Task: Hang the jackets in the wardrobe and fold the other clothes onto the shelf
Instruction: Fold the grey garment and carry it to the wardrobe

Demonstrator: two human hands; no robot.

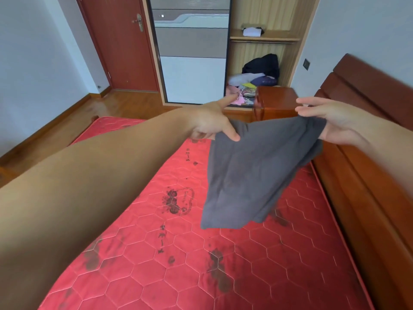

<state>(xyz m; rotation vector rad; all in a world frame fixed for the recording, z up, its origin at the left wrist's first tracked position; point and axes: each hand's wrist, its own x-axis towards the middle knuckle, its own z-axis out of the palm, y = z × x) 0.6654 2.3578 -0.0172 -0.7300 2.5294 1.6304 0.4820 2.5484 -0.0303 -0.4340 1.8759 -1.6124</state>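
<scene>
Two hands, left hand [210, 125] and right hand [335, 124], pinch a limp grey cloth garment [252, 175] by its top edge, fabric hanging below the fingers over the red quilted mattress [156, 253].

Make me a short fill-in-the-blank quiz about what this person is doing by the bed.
1. Both hands, left and right, hold up a ____ garment.
2. The garment hangs above a ____ mattress.
3. The heap of clothes lies inside the open ____.

Missing words: grey; red; wardrobe
</scene>
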